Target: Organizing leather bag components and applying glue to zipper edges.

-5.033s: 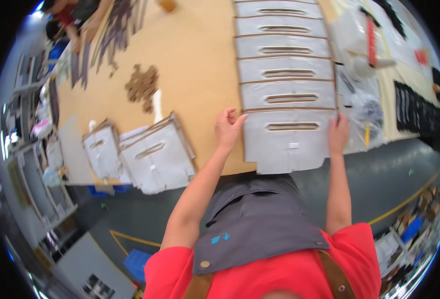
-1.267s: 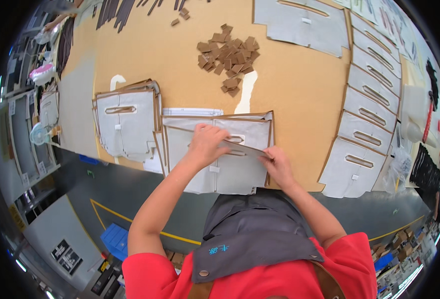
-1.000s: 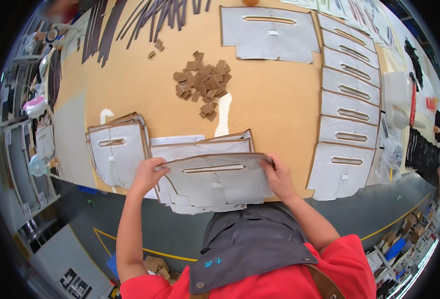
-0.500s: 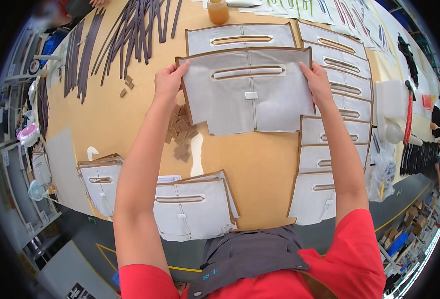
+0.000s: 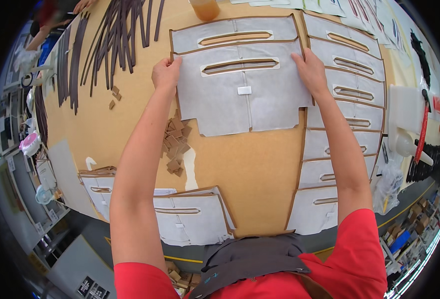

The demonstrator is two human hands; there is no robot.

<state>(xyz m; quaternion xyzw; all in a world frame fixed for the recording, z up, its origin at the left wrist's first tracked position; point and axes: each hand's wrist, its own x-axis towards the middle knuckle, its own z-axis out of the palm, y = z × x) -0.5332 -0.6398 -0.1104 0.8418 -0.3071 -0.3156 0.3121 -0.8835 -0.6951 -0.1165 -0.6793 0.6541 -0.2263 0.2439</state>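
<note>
A pale grey bag panel with brown edging lies nearly flat, its top edge overlapping another panel behind it. It has a long brown-bordered slot, a centre seam and a small white tab. My left hand pinches its upper left edge. At the upper right edge my right hand has its thumb on top, with the other fingers partly hidden. A column of similar overlapping panels runs down the right. Below my left hand lies a pile of small brown square pieces.
Dark strips spread over the far left. A stack of panels lies at the near edge, with another stack further left. A jar of amber liquid stands at the back. On the right are a white container and a red-handled tool.
The panel has come down from a tilted, raised position and moved slightly left, onto the panel behind. Both hands stay at its side edges. The view has shifted slightly.
</note>
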